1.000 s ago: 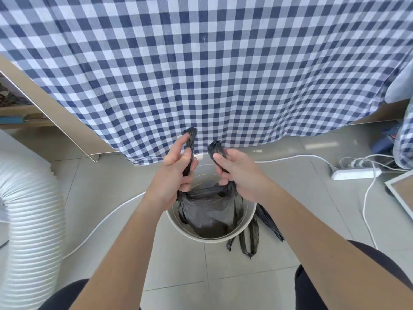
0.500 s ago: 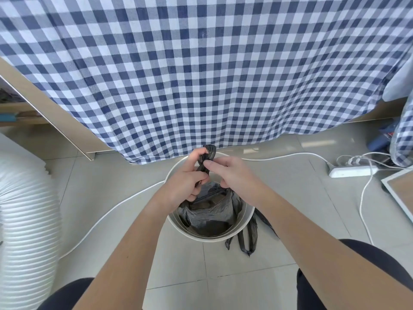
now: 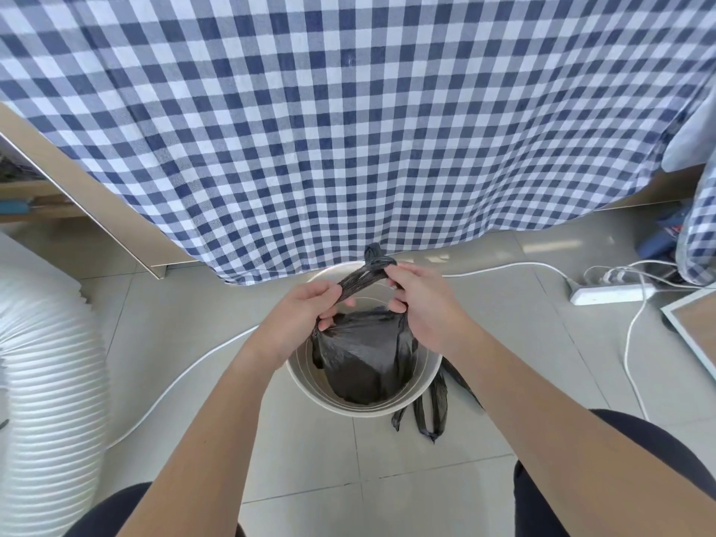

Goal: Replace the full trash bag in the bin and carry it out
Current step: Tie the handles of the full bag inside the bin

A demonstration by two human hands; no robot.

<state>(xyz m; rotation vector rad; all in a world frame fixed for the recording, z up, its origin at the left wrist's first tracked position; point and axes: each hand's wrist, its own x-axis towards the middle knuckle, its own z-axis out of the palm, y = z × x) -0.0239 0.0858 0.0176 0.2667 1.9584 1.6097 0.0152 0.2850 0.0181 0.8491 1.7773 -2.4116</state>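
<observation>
The left hand (image 3: 298,327) curls round a twisted black strand of the bag (image 3: 364,358), and the right hand (image 3: 430,315) pinches the same strand at its far end, just under a small knot (image 3: 377,261). The strand runs taut and slanting between the two hands, above the bin (image 3: 428,385). Below them the bag sits inside the bin, its top gathered shut, its dark bulk filling most of the round pale tub but leaving a strip of inner wall bare on the left.

A spare bag (image 3: 430,412), also black, lies crumpled on the floor (image 3: 310,478) against the bin's right side. The floor is pale tile with thin grout lines. A white cable (image 3: 174,385) curves over it from the left, and a power strip (image 3: 608,294) lies well to the right with more white leads. A ribbed white hose (image 3: 46,381) fills the left edge. A blue-and-white checked cloth (image 3: 348,129) hangs across the whole upper view, its hem just behind the bin, with a slanting wooden panel (image 3: 97,211) showing at its left. The person's dark-clad knees show at the bottom corners.

Half a second ago the hands met fingertip to fingertip over the bin; now they are apart, the strand is drawn out, and the knot is tied. A second ago each hand held a separate handle upright, and the bag's mouth was open.
</observation>
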